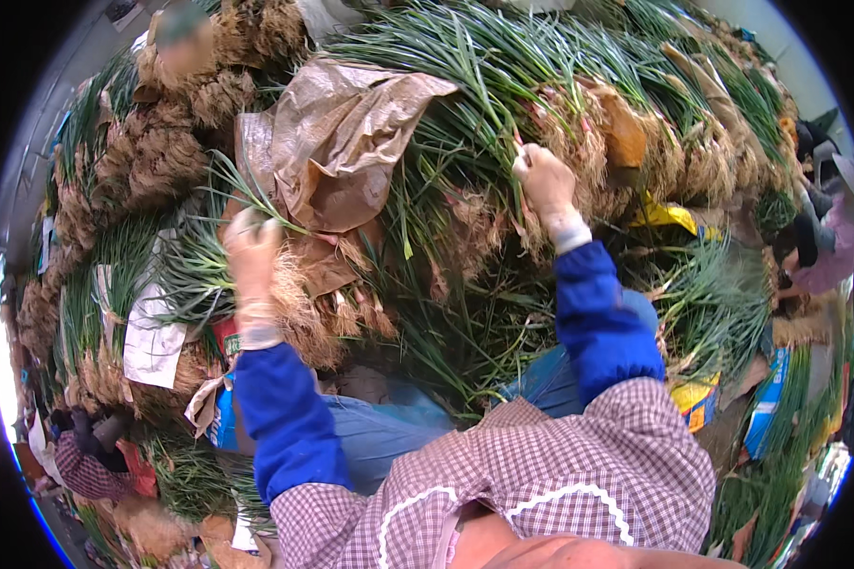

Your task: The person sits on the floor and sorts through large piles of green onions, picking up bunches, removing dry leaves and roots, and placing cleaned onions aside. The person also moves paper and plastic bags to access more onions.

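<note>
My right hand (546, 181), in a thin pale glove, is closed on a reddish-based spring onion (518, 139) at the front edge of a large heap of spring onions (462, 64). Its fist is beside the hanging, straw-coloured roots (583, 153). My left hand (252, 252), also gloved and somewhat blurred, is at a single spring onion (324, 237) that lies over a brown woven sack (327, 274). Whether those fingers grip it is unclear. Beneath that hand rests a pile of spring onions (292, 306), roots towards me.
A crumpled brown plastic sheet (349, 142) covers part of the heap between my hands. Loose green leaves (470, 327) litter the ground before my knees. More onions (719, 299) lie at right. Other people (822, 235) sit at far right and lower left (92, 455).
</note>
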Demonstrator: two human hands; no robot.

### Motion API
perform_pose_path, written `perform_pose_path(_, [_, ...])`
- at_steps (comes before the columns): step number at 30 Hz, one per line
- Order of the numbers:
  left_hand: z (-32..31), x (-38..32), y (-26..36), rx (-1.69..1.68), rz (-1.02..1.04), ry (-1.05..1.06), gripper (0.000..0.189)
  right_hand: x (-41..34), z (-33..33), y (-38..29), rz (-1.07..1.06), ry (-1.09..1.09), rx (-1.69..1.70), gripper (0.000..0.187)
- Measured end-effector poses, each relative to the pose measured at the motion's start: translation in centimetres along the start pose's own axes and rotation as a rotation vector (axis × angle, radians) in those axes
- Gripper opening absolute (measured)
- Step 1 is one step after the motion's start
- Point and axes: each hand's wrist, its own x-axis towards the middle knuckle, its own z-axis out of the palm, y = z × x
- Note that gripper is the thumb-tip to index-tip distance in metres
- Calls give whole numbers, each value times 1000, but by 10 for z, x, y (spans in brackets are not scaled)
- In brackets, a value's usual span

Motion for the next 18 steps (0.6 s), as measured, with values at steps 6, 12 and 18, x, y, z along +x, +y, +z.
perform_pose_path(6, [152, -111, 141, -1040, -519, -704, 23, -81, -52, -42, -476, -586, 393, 21])
perform_pose_path(12, [142, -150, 104, -1441, -620, -929, 20, -79, -35, -45, 108, -640, 1201, 39])
perform_pose_path(18, [87, -152, 83, -956, -702, -1018, 34, -102, -40, -40, 109, -1063, 1076, 25])
